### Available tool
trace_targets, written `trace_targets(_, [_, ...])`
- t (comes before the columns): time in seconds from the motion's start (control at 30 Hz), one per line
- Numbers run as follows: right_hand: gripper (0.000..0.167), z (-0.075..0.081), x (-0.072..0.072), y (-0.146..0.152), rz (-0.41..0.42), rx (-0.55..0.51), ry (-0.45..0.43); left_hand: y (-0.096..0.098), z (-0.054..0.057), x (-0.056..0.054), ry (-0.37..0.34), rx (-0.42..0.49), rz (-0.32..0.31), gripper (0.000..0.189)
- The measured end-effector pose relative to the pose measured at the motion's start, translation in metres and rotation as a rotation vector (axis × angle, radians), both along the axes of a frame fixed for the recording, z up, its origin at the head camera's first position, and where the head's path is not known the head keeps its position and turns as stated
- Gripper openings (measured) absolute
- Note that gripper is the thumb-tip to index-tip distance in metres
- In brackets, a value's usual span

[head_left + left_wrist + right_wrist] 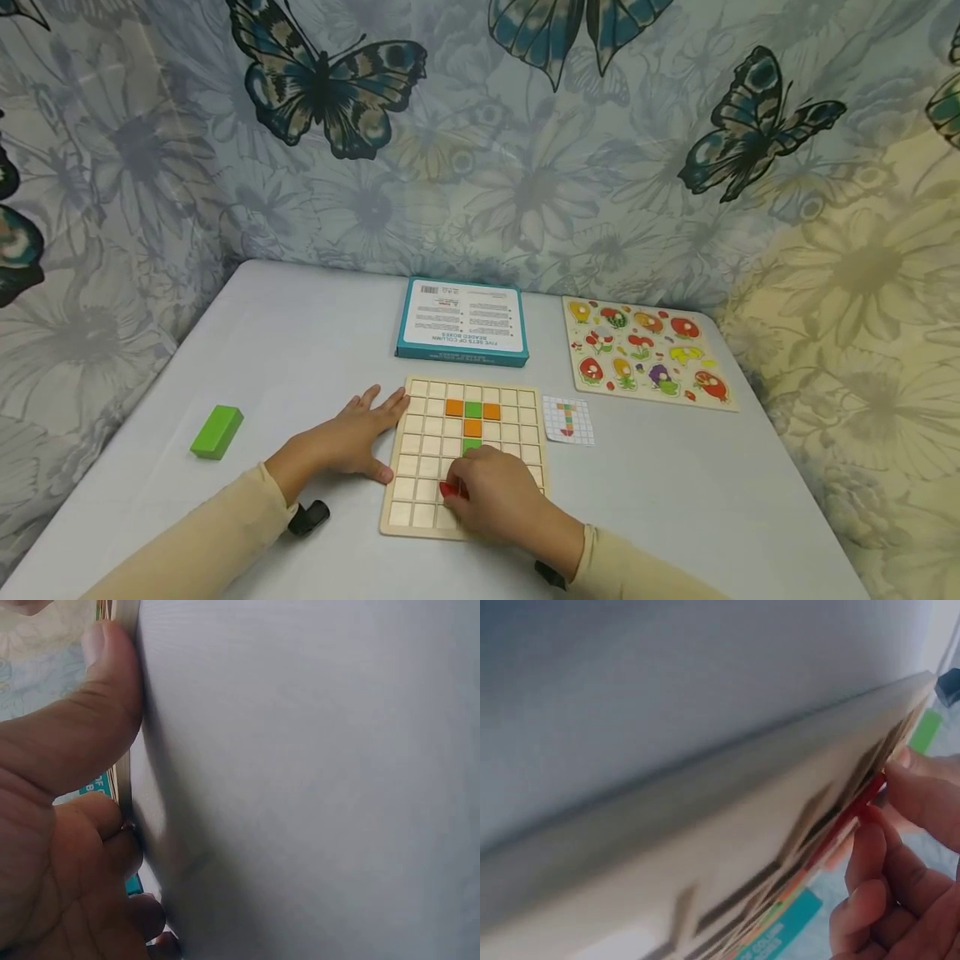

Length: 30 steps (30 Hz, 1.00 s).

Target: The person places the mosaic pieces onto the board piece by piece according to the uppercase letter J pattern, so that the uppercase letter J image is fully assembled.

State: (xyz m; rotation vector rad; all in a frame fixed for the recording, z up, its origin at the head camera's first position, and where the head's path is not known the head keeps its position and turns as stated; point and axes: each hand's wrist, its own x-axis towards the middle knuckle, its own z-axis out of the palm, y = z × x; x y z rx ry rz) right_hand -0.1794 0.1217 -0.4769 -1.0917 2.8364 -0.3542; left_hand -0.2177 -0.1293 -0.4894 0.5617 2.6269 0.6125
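Observation:
A wooden grid board (403, 489) lies on the table. Near its far side sit an orange square (454, 407), a green square (473, 409) and another orange square (491, 412) in a row. Below the middle one come an orange square (472, 428) and a green square (471, 445), partly behind my right hand (501, 493). Thumb and fingers of that hand pinch a red piece (847, 823) low over the board's near cells; its full shape is hidden. Along the board's left edge, my left hand (351, 437) rests with spread fingers, thumb at the edge.
Right of the board lies a small pattern card (568, 420). Behind stands a flat teal-edged box (461, 321), with a fruit picture board (645, 352) to its right. A green block (217, 432) is at the far left. A patterned wall backs the table (675, 500).

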Motion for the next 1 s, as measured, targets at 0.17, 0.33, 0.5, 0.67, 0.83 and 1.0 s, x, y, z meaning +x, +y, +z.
trace_targets(0.17, [0.016, -0.001, 0.0, -0.005, -0.013, 0.001, 0.014, -0.001, -0.001, 0.0, 0.012, -0.004, -0.006, 0.114])
trace_targets(0.33, [0.017, -0.001, 0.001, -0.006, -0.039, 0.001, 0.012, -0.002, -0.005, -0.001, 0.015, -0.003, -0.015, 0.115])
trace_targets(0.5, [0.016, -0.001, 0.002, -0.005, -0.07, -0.008, -0.002, -0.002, -0.004, -0.002, 0.015, 0.003, -0.012, 0.114])
trace_targets(0.67, [0.015, -0.002, 0.002, -0.003, -0.069, -0.02, -0.004, -0.002, -0.003, -0.001, 0.005, 0.006, -0.012, 0.114])
trace_targets(0.83, [0.018, 0.0, 0.0, 0.003, -0.068, -0.048, -0.02, -0.003, -0.003, -0.002, -0.006, 0.014, -0.014, 0.113])
trace_targets(1.0, [0.019, 0.011, -0.005, 0.025, -0.148, -0.055, -0.048, -0.008, -0.007, -0.008, -0.047, 0.061, -0.012, 0.111])
